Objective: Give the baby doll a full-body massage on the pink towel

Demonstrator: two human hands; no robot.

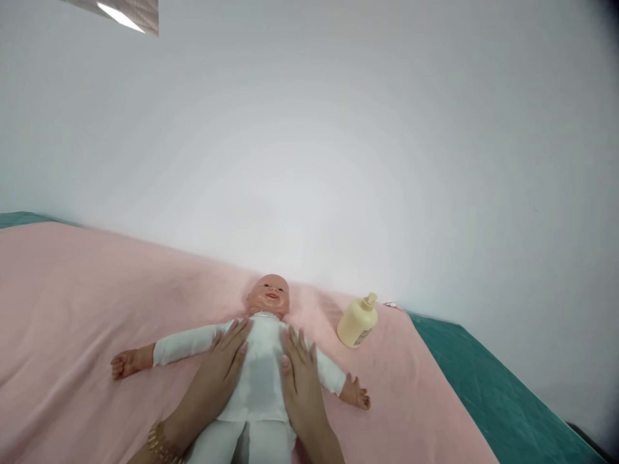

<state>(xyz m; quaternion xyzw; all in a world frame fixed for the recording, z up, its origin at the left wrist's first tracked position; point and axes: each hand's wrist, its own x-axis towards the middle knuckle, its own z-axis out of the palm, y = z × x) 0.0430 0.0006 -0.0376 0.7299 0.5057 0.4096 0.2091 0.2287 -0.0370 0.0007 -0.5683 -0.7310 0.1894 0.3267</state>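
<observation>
"Baby doll (261,370): where is it, and how are the hands?"

"It lies on its back on the pink cloth (72,309), arms spread. The left hand (225,357) and right hand (300,372) rest flat along either side of its chest, fingers extended, grasping nothing."

"Doing that well?"

"I'd keep both palms relaxed and their pressure even, and stop the bracelet (155,439) from snagging."

"What's hard to see?"

"The palms are hidden, so I can't tell how firmly they press. Its lower legs are cut off; print on the pump bottle (356,322) is illegible."
</observation>
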